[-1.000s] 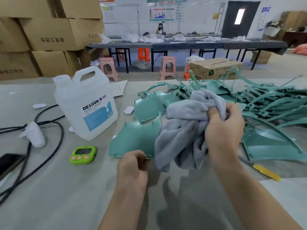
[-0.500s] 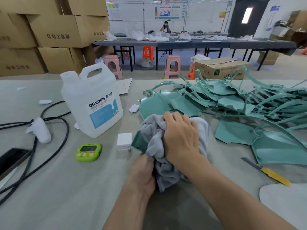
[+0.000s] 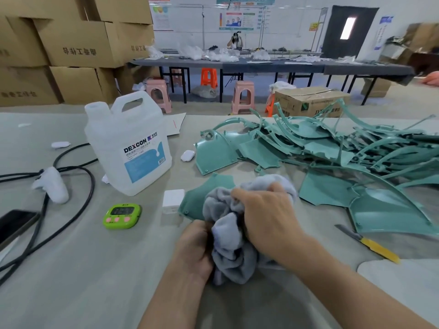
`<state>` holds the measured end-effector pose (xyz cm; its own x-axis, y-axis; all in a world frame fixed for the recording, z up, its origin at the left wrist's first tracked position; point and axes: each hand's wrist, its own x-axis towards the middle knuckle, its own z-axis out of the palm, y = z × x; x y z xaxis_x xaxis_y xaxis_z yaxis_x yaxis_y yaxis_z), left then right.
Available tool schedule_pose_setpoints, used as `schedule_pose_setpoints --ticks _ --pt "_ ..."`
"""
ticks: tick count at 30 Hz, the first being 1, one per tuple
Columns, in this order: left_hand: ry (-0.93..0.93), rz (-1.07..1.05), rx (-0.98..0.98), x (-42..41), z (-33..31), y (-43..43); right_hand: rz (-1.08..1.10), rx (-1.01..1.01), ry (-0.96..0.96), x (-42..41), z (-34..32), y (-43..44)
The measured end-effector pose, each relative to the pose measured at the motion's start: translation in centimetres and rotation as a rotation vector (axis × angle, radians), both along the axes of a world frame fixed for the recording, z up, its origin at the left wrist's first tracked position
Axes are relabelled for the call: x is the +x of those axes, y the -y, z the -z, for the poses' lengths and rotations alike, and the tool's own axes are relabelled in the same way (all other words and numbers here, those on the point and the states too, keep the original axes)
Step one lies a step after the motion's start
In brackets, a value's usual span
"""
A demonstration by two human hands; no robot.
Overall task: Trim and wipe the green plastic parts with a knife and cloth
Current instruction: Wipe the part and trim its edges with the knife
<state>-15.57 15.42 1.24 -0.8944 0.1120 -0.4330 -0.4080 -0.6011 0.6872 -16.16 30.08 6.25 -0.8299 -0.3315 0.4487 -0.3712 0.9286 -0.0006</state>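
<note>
Two hands work together at the near edge of the grey-green table (image 3: 71, 269). The right hand (image 3: 266, 217) has its fingers curled into a bunched grey cloth (image 3: 234, 257) and presses it down on a flat green part (image 3: 202, 193) that lies on the table just in front of the person. The left hand (image 3: 194, 248) sits just beside the cloth with its fingers curled at the near edge of that green part, holding it; the cloth hides the fingertips. Only the far and left portions of the part show, since cloth and hands cover the rest. A small white block (image 3: 173, 199) stands just beside the part's left edge, and a lime-green timer (image 3: 122, 216) lies further left. Behind these stands a large translucent jug (image 3: 133, 148) with a blue label reading DEXCON. Black cables (image 3: 71, 186) loop across the left side of the table, near a dark phone (image 3: 14, 224) at the left border. A big pile of green parts (image 3: 332, 148) spreads over the right half of the table, well apart from the hands. A knife (image 3: 370, 244) with a yellow handle lies flat on the table to the right of the right forearm, near the closest piece of the pile, and touches neither hand. Cardboard boxes (image 3: 78, 41) are stacked beyond the table on the left.
</note>
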Motion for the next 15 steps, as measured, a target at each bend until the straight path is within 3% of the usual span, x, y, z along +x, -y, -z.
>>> schedule_pose_setpoints --ticks 2,6,11,15 --pt "0.010 0.115 0.038 0.0 -0.3 -0.2 0.092 0.064 -0.107 -1.0 -0.4 -1.0" --pt "-0.017 0.021 0.046 -0.2 -0.3 -0.6 0.160 0.079 -0.149 -3.7 -0.3 -2.5" --pt "-0.011 -0.061 0.084 -0.6 -0.3 -0.3 0.270 -0.021 -0.041 -7.1 -0.7 -3.7" --pt "-0.146 -0.198 0.155 -0.9 -0.5 0.6 0.480 -0.139 0.047 -9.3 -0.8 -6.5"
